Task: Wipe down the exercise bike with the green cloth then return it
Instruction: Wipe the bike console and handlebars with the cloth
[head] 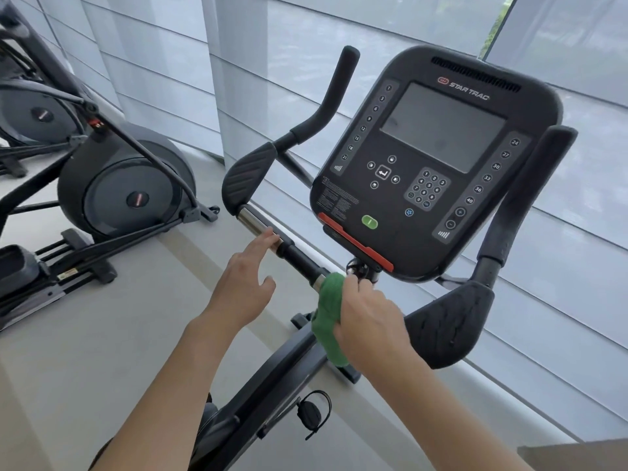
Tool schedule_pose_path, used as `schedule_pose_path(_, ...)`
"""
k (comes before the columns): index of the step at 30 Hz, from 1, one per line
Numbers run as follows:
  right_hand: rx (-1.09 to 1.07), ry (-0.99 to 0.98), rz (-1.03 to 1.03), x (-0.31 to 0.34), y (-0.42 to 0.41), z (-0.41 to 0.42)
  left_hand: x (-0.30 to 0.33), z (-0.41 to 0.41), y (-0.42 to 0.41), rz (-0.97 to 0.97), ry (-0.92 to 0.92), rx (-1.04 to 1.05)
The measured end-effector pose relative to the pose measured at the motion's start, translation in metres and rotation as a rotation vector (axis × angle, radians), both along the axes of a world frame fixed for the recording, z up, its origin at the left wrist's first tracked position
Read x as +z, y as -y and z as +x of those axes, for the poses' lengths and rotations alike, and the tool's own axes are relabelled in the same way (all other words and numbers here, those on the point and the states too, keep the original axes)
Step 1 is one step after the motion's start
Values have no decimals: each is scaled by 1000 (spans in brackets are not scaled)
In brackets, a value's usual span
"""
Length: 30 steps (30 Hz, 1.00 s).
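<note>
The exercise bike fills the middle of the head view, with its black console (pixel 438 164) tilted toward me and a chrome-and-black handlebar (pixel 268 232) running down to the stem. My right hand (pixel 370 321) is shut on the green cloth (pixel 328 317), which is wrapped around the handlebar just below the console. My left hand (pixel 244 283) hovers open with fingers spread, its fingertips touching or just over the chrome section of the bar. Padded elbow rests sit at the left (pixel 248 175) and right (pixel 452 324).
An elliptical trainer (pixel 119 188) stands to the left on the pale floor, with a second one behind it. Shaded windows (pixel 339 28) run behind the bike. A pedal (pixel 311 414) shows below the frame. A brown surface corner (pixel 577 457) is at the bottom right.
</note>
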State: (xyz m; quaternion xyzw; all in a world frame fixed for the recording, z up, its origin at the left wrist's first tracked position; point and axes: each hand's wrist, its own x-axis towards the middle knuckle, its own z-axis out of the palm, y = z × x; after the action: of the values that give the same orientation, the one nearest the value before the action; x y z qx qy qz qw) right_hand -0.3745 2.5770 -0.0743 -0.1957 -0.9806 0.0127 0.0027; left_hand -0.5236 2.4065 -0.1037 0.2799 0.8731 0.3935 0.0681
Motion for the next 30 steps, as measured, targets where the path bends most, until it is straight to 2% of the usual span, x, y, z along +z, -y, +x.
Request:
schedule_pose_path(3, 14, 14, 9, -1, -9, 19, -3, -1, -2, 11, -3, 1)
schedule_pose_path(8, -29, 93, 114, -8, -1, -1, -7, -3, -2, 23, 7, -4)
schedule_pose_path(11, -55, 0, 165, -20, 5, -22, -7, -5, 0, 48, 32, -16)
schedule_pose_path(22, 46, 59, -47, 6, 31, -116, 4, 1, 1, 9, 77, -34)
schedule_pose_path(26, 66, -38, -1, 1, 30, -110, 9, 4, 2, -20, 65, -16)
schedule_pose_path(30, 88, -55, 56, 3, 30, -90, 10, 4, 4, -49, 35, -20)
